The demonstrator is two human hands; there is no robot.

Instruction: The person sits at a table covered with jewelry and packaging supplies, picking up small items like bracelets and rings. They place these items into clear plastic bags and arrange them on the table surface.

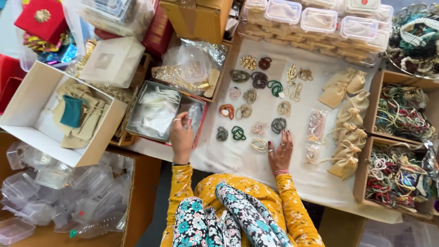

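1. On the white cloth-covered table [238, 160], the person's right hand [280, 154] lies flat, palm down with fingers spread, holding nothing.
2. Its fingertips sit just beside a cream coiled bead bracelet [259, 145], and a grey beaded bracelet [278, 125] lies slightly farther up.
3. At the table's left edge, the left hand [181, 137] is raised, its fingers pinched on a small clear plastic pouch [195, 114].
4. The pouch hangs over the rim of a shallow red-sided box [200, 126], which holds more clear pouches.
5. Rows of coiled bracelets in green, brown, orange and gold are spread over the cloth above the right hand.
6. To the right of them lie a narrow clear packet of pink beads [316, 124] and a pile of tan drawstring fabric pouches [347, 123].
7. Wooden trays of mixed coloured bangles [400, 114] stand at the far right.
8. A white cardboard box [27, 119] with tan pouches and one teal pouch sits at the left.
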